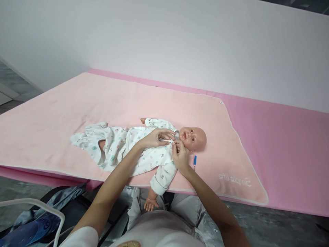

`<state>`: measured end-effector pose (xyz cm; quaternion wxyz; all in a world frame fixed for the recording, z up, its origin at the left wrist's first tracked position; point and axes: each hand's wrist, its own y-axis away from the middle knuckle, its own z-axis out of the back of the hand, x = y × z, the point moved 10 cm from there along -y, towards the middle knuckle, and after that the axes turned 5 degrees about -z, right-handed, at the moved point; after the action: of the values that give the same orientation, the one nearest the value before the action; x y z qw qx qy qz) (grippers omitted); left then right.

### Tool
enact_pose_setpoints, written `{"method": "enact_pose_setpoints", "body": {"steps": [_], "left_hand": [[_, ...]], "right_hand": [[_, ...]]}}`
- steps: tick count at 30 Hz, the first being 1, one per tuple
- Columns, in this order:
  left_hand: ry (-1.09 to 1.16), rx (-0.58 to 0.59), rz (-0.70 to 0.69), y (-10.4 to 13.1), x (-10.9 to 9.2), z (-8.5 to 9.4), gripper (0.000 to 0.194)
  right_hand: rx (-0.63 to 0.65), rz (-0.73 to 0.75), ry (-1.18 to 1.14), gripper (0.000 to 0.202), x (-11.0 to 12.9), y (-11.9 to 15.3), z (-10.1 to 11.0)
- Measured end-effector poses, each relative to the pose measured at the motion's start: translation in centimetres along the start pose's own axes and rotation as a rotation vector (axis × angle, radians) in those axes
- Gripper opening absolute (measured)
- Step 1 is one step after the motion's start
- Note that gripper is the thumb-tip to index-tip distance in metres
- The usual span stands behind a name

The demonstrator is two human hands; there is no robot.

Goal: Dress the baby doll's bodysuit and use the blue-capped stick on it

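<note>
A bald baby doll (199,139) lies on its back on a peach mat, its head to the right. It wears a white printed garment (149,159), with one arm hanging over the table's front edge. At the garment's neckline my left hand (157,138) pinches the cloth near the doll's chest. Just right of it, below the doll's chin, my right hand (180,155) has its fingertips closed on the same neckline. Both hands nearly touch. The garment's lower part lies bunched at the left, with a bit of leg showing through an opening.
A blue-capped pen-like item (195,160) lies right of my right wrist. The peach mat (115,97) covers a pink table surface (282,137) against a white wall. Below left are a dark chair with cloth (59,202) on it and a white curved rail (41,203).
</note>
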<state>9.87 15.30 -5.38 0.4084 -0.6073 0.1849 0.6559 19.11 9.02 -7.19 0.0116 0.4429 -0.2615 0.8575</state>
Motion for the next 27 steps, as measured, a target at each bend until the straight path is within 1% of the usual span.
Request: {"method": "enact_pose_setpoints", "body": {"steps": [3, 10, 16, 21, 27], "left_hand": [[0.01, -0.009, -0.008, 0.01, 0.07, 0.07, 0.046], [0.048, -0.019, 0.007, 0.01, 0.52, 0.31, 0.052], [0.095, 0.031, 0.026, 0.0, 0.51, -0.01, 0.053], [0.113, 0.03, 0.029, -0.03, 0.39, -0.07, 0.049], [0.082, 0.017, 0.039, -0.07, 0.21, 0.04, 0.05]], "right_hand": [[0.012, -0.016, -0.013, 0.018, 0.05, -0.07, -0.08], [0.034, -0.035, -0.039, 0.015, -0.01, -0.16, -0.23], [0.063, -0.052, -0.026, 0.014, -0.45, -0.08, -0.54], [0.051, -0.021, -0.033, 0.015, -0.16, -0.04, -0.32], [0.028, -0.008, -0.037, 0.018, 0.1, 0.01, -0.04]]}}
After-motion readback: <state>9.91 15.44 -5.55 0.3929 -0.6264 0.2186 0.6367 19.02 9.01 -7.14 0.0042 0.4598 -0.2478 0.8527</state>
